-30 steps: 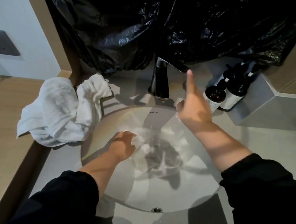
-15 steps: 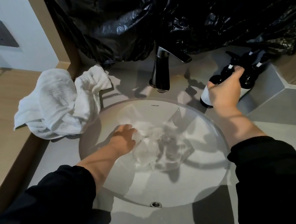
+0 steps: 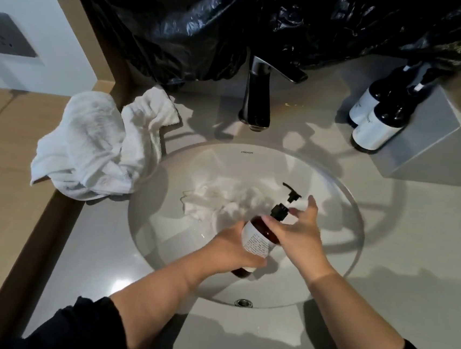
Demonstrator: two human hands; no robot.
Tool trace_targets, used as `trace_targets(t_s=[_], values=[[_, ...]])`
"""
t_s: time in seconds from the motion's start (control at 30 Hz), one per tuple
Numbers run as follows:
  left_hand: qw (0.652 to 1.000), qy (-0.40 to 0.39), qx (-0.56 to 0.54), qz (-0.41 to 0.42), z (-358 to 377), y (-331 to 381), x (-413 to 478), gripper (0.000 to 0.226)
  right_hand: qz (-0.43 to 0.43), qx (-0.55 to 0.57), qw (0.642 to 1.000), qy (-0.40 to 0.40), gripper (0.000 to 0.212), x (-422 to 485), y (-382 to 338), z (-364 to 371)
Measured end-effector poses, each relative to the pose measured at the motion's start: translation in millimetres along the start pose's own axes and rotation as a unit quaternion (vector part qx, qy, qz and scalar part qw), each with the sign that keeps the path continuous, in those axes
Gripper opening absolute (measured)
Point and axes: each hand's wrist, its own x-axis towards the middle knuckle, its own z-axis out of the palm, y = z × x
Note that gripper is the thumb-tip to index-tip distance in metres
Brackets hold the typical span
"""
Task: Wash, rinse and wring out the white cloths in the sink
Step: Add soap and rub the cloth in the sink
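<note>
Brown bottle (image 3: 258, 240) clamped in left hand (image 3: 230, 249) over sink (image 3: 332, 212); right hand (image 3: 302, 237) at pump (image 3: 292, 195), fingers (image 3: 312, 210) apparently spread. Soaping step; next, pump onto cloth (image 3: 212, 200).

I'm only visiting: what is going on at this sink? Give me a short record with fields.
left hand: grips a brown pump bottle low down, tilted over the sink
right hand: fingers fairly straight at the bottle's neck, by the pump
in sink: crumpled white cloth beyond the bottle
left of sink: pile of white cloths on the counter
back right: two dark bottles
behind sink: black tap
likely next: pumping soap onto the cloth
</note>
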Motion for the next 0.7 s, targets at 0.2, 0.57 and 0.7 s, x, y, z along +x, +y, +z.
trace_targets(t_s=[0.2, 0.57, 0.7], values=[[0.998, -0.043, 0.037, -0.023, -1, -8, -4, 0.055, -0.030, -0.192, 0.977, -0.086, 0.091, 12, 1, -18], [0.997, 0.021, 0.054, -0.058, -4, -13, 4, 0.046, -0.017, -0.176, 0.980, -0.089, 0.054, 11, 8, 4], [0.996, 0.039, 0.030, -0.079, -5, -10, 2, 0.052, -0.003, -0.146, 0.984, -0.103, 0.051, 24, -5, 5]])
